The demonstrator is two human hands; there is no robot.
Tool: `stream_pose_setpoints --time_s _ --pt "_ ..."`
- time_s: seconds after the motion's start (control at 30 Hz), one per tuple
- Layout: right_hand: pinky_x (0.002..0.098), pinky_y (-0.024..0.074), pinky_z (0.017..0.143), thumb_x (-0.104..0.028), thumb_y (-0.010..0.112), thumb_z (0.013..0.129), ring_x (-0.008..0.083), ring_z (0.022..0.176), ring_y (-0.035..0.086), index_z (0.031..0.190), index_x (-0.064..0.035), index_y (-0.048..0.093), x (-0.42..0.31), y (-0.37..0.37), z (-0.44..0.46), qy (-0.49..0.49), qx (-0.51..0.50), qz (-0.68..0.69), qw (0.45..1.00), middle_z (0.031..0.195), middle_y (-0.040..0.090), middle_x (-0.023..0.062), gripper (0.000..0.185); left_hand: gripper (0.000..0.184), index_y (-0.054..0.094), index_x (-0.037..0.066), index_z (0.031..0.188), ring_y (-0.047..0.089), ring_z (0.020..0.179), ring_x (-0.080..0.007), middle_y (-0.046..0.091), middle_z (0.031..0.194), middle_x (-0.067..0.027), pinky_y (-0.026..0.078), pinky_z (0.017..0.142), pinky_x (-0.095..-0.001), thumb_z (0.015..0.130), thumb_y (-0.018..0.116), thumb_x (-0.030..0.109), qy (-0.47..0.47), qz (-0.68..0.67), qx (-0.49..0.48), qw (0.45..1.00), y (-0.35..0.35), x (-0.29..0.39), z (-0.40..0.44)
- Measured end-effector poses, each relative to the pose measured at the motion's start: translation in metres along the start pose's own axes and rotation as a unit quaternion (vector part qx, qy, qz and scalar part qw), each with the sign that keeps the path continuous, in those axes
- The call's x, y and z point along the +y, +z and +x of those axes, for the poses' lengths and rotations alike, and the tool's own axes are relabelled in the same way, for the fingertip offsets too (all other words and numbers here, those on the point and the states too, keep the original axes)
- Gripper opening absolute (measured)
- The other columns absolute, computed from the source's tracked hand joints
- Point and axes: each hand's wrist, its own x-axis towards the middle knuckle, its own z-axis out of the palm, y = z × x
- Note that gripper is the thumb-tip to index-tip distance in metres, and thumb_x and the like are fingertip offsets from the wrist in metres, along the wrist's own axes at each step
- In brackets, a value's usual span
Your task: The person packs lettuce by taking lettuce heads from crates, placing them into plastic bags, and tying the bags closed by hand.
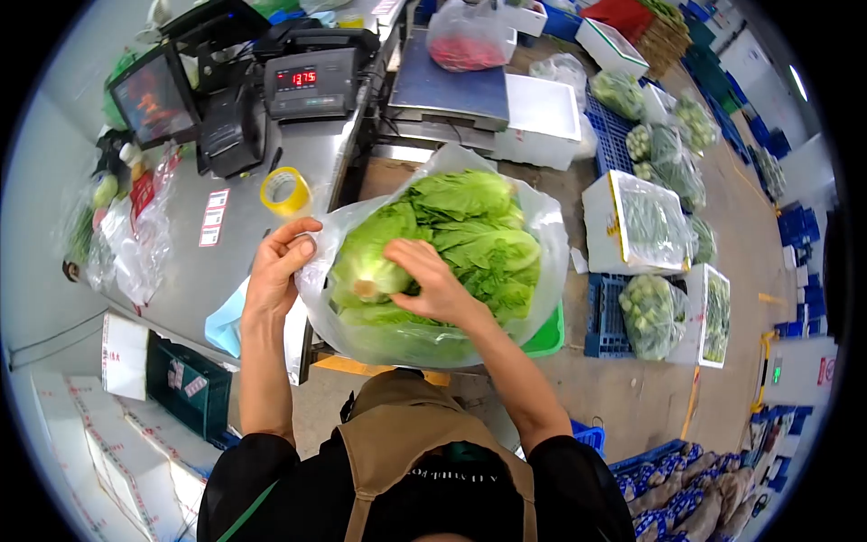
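A large clear plastic bag lies open in front of me, filled with heads of green leafy lettuce. At its left rim, my left hand pinches the plastic between thumb and fingers. Inside the bag, my right hand curls its fingers and thumb over the nearest lettuce head, whose pale cut stem end faces me. Part of a green tray or crate shows beneath the bag's right side.
On the steel counter at left are a roll of yellow tape, printed labels and a scale display. A weighing platform stands ahead. White foam boxes and blue crates with bagged vegetables line the right.
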Motion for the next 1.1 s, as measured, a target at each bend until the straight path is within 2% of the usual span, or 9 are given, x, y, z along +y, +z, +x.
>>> stream_pose_setpoints --time_s 0.13,0.3,0.33,0.5,0.63,0.77,0.9,1.0,1.1 --pt "0.0461 0.0353 0.095 -0.009 0.07 0.064 0.0333 0.104 0.051 0.101 0.0007 0.06 -0.007 0.03 0.031 -0.014 -0.001 -0.079 0.997 0.109 0.055 0.0171 0.04 0.025 0.065 0.001 0.098 0.058 0.071 -0.0054 0.066 0.083 -0.0022 0.044 0.064 -0.018 0.077 0.073 0.009 0.03 0.075 -0.019 0.997 0.043 0.001 -0.016" --pt "0.0587 0.0261 0.1 -0.008 0.06 0.07 0.0352 0.114 0.047 0.107 -0.0023 0.06 0.01 0.079 0.066 0.083 -0.18 -0.215 0.956 0.113 0.055 0.0203 0.037 0.021 0.065 0.003 0.094 0.054 0.068 -0.0052 0.062 0.08 0.0015 0.042 0.063 -0.019 0.08 0.071 0.017 0.026 0.082 0.08 0.993 0.034 -0.001 -0.019" --pt "0.059 0.0246 0.102 -0.01 0.063 0.071 0.0356 0.115 0.046 0.112 -0.0042 0.059 0.012 0.085 0.073 0.086 -0.186 -0.234 0.95 0.114 0.055 0.0202 0.042 0.022 0.066 0.002 0.094 0.046 0.055 -0.003 0.062 0.074 0.0018 0.032 0.05 -0.0179 0.081 0.07 0.02 0.059 0.06 0.107 0.991 0.025 -0.001 -0.018" --pt "0.0564 0.0254 0.103 -0.018 0.072 0.068 0.035 0.118 0.045 0.123 -0.0112 0.051 0.034 0.085 0.055 0.011 -0.133 -0.176 0.975 0.121 0.051 0.018 0.059 0.049 0.059 -0.003 0.114 0.061 0.076 -0.0118 0.065 0.093 -0.0053 0.049 0.071 -0.0213 0.079 0.072 0.029 -0.031 -0.035 0.088 0.995 -0.019 0.001 -0.017" --pt "0.0539 0.0294 0.1 -0.014 0.07 0.069 0.0357 0.116 0.046 0.122 -0.0103 0.051 0.021 0.078 0.086 0.057 -0.285 -0.192 0.937 0.122 0.051 0.0161 0.057 0.046 0.056 -0.004 0.117 0.063 0.076 -0.0123 0.067 0.088 -0.0076 0.049 0.072 -0.0217 0.076 0.073 0.008 -0.081 0.02 0.059 0.995 0.002 0.018 -0.019" --pt "0.0532 0.0316 0.096 -0.004 0.062 0.067 0.0371 0.107 0.05 0.116 -0.0072 0.056 -0.003 0.066 0.08 -0.065 -0.117 -0.25 0.959 0.111 0.055 0.0204 0.049 0.033 0.06 0.0 0.11 0.062 0.072 -0.0085 0.068 0.083 -0.007 0.049 0.067 -0.0203 0.078 0.067 0.002 -0.051 -0.03 0.057 0.997 0.001 0.021 -0.011" --pt "0.0492 0.0368 0.091 -0.003 0.057 0.071 0.034 0.094 0.055 0.097 -0.0048 0.062 -0.025 0.065 0.079 -0.061 -0.036 -0.339 0.938 0.097 0.059 0.0179 0.027 0.02 0.063 0.001 0.098 0.059 0.072 -0.0063 0.066 0.082 -0.003 0.046 0.068 -0.0194 0.078 0.067 0.001 -0.017 -0.036 0.039 0.998 0.005 0.015 -0.011" --pt "0.0469 0.0389 0.088 -0.005 0.058 0.07 0.0318 0.089 0.057 0.088 -0.0052 0.063 0.015 0.096 0.081 0.09 -0.1 -0.097 0.986 0.091 0.062 0.0127 0.018 0.017 0.064 0.001 0.092 0.06 0.073 -0.0085 0.065 0.083 -0.0033 0.046 0.069 -0.0196 0.076 0.068 0.001 -0.002 -0.006 0.015 1.0 0.018 0.018 -0.013" --pt "0.0425 0.0458 0.079 -0.008 0.064 0.067 0.0318 0.088 0.061 0.086 -0.0085 0.065 0.024 0.086 0.102 0.081 -0.203 -0.163 0.962 0.087 0.065 0.0115 0.019 0.012 0.063 0.001 0.086 0.058 0.072 -0.0079 0.063 0.079 -0.0017 0.044 0.069 -0.0194 0.076 0.068 -0.001 -0.018 0.016 0.034 0.999 0.017 0.024 -0.02"
